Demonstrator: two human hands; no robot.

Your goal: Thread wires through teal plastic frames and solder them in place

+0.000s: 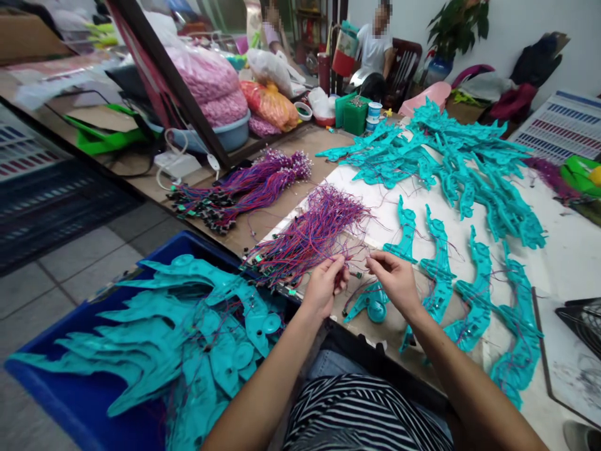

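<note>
Through the head camera I have both hands over the near edge of the surface (pixel 263 220), close together but apart. At the left hand (pixel 325 285), thumb and index finger are pressed together, pinching fine wire leads (pixel 355 248). At the right hand (pixel 397 279), thumb and index tips also meet, apparently on a lead; the strand is too thin to trace.

The loose red-and-purple wire bundle (pixel 313 233) lies along the near edge, just beyond the left hand. Teal molded plastic parts (pixel 440 250) stand in a row right of it, toward the right edge. The blue crate (pixel 56 396), loaded with similar parts, sits left of my arms.

I judge the step in hand to be separating or preparing lead ends. The next move calls for a steady pinch and slack in the leads.
</note>
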